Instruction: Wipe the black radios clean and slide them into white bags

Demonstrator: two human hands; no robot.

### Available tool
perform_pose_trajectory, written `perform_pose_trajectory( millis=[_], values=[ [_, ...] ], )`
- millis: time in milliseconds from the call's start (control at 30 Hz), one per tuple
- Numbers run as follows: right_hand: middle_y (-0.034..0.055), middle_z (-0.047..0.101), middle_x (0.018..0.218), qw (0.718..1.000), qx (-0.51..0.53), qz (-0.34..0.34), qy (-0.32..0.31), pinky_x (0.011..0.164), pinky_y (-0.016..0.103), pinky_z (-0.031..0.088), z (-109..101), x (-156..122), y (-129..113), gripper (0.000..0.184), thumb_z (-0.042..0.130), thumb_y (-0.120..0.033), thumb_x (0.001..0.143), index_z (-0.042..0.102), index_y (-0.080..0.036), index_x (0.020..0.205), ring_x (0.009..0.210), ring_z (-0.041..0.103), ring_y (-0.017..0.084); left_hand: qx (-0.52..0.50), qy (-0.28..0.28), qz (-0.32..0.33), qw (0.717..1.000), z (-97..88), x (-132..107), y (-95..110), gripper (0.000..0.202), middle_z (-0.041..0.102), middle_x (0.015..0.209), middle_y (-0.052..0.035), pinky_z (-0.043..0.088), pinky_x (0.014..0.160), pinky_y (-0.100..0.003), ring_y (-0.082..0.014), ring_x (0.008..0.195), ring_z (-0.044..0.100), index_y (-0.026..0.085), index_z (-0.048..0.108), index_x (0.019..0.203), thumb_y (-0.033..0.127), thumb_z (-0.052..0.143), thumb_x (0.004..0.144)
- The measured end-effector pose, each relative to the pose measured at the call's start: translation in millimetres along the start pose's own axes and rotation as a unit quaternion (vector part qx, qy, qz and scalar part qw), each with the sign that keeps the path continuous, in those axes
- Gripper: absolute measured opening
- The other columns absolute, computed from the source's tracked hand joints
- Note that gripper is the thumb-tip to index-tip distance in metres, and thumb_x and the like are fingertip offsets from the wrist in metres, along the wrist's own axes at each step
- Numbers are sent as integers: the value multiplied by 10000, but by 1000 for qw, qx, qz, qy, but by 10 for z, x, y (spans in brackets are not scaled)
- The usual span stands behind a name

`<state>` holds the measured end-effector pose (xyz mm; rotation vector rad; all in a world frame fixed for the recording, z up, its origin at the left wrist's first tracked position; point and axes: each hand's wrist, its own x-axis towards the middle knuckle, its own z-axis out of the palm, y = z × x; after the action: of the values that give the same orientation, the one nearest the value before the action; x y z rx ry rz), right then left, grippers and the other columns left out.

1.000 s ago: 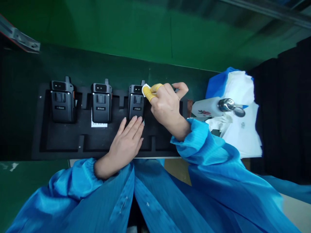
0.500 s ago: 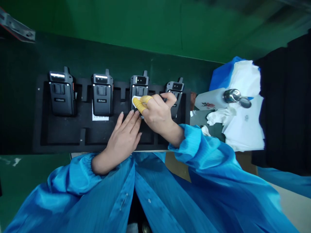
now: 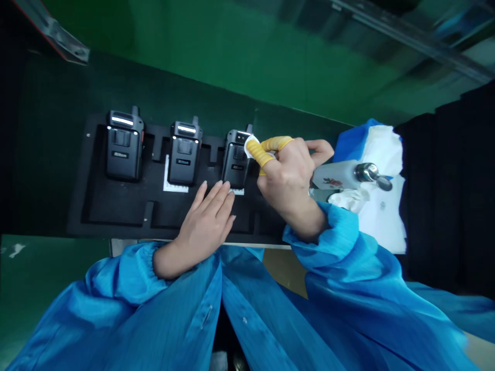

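Observation:
My right hand (image 3: 290, 178) pinches a small white wipe (image 3: 251, 139) in fingers covered with yellow finger cots (image 3: 276, 143). The wipe is beside the upper right edge of a black two-way radio (image 3: 234, 165); whether it touches is unclear. My left hand (image 3: 207, 221) lies with fingers stretched over the black foam tray (image 3: 112, 208), its tips just below that radio. Two more radios, one in the middle (image 3: 183, 159) and one at the left (image 3: 124, 159), lie back up in the tray. My right hand hides the tray's right end.
Right of the tray lies a white bottle (image 3: 336, 176) with a flower print and metal cap. Around it are a crumpled white cloth (image 3: 348, 200), white sheets (image 3: 381, 221) and a blue bag (image 3: 351, 141). A metal bracket (image 3: 71, 47) juts in at the upper left.
My right hand has moved right and up with the wipe, off the third radio's face, and now covers the fourth radio. My left hand stays nearly in place; the view has shifted.

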<state>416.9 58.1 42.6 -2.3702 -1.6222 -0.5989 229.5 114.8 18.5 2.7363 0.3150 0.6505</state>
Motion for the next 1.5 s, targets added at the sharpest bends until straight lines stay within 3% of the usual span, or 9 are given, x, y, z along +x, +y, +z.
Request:
perform_pose_trajectory(
  millis=[200, 367, 500, 700, 833, 933, 1100, 1300, 1500],
  values=[
    [40, 580, 947, 996, 63, -48, -39, 883, 470, 250, 151, 565, -398, 367, 309, -183, 947, 666, -249, 997, 945, 483, 200, 42, 26, -79, 996, -278, -186, -259, 358, 608, 1319, -198, 349, 1114, -604, -321, 1282, 539, 77, 564, 1264, 195, 487, 935],
    [48, 605, 1022, 988, 69, -86, -110, 901, 445, 265, 295, 824, -741, 414, 254, -207, 980, 666, -237, 941, 959, 474, 189, 59, 7, -101, 993, -285, -273, -372, 355, 607, 1320, -201, 384, 1100, -583, -321, 1271, 550, 73, 569, 1259, 177, 491, 929],
    [31, 602, 994, 982, 65, -113, -139, 925, 446, 254, 298, 783, -741, 363, 308, -239, 984, 669, -279, 974, 968, 471, 187, 63, 9, -93, 994, -266, -277, -367, 352, 610, 1310, -212, 402, 1096, -554, -324, 1260, 559, 35, 575, 1240, 160, 515, 917],
    [17, 599, 936, 985, 59, -113, -119, 936, 466, 232, 307, 658, -535, 437, 257, -230, 1000, 688, -274, 944, 932, 481, 174, 55, 6, -96, 994, -281, -278, -372, 374, 603, 1327, -192, 410, 1096, -529, -305, 1278, 546, 63, 557, 1276, 167, 510, 920],
    [16, 607, 911, 984, 47, -130, -115, 937, 460, 233, 330, 724, -664, 462, 233, -226, 1002, 689, -286, 960, 935, 485, 173, 57, 10, -93, 994, -275, -283, -376, 383, 606, 1321, -196, 415, 1093, -522, -311, 1271, 551, 54, 552, 1279, 162, 524, 912],
    [18, 607, 915, 982, 41, -131, -128, 950, 460, 234, 347, 771, -749, 372, 307, -245, 985, 674, -296, 972, 950, 483, 183, 47, 7, -99, 994, -275, -281, -370, 429, 596, 1336, -186, 401, 1100, -539, -309, 1286, 537, 79, 513, 1335, 158, 512, 913],
    [19, 610, 949, 990, 45, -100, -89, 944, 464, 224, 388, 656, -630, 429, 248, -205, 991, 670, -277, 1012, 927, 492, 166, 45, 3, -102, 994, -273, -277, -363, 408, 594, 1336, -193, 397, 1105, -532, -309, 1274, 548, 62, 535, 1310, 161, 514, 914],
    [15, 587, 866, 994, 42, -77, -70, 946, 469, 210, 421, 480, -602, 370, 317, -199, 962, 682, -257, 970, 878, 469, 158, 31, 7, -106, 994, -258, -290, -372, 445, 589, 1347, -186, 379, 1118, -535, -311, 1291, 532, 71, 508, 1349, 167, 508, 915],
    [31, 614, 955, 991, 20, -94, -95, 942, 460, 225, 378, 655, -781, 346, 323, -233, 968, 665, -274, 931, 926, 474, 178, 50, 4, -103, 993, -264, -287, -370, 390, 598, 1335, -196, 389, 1112, -521, -310, 1286, 537, 56, 557, 1282, 168, 517, 911]
  ],
)
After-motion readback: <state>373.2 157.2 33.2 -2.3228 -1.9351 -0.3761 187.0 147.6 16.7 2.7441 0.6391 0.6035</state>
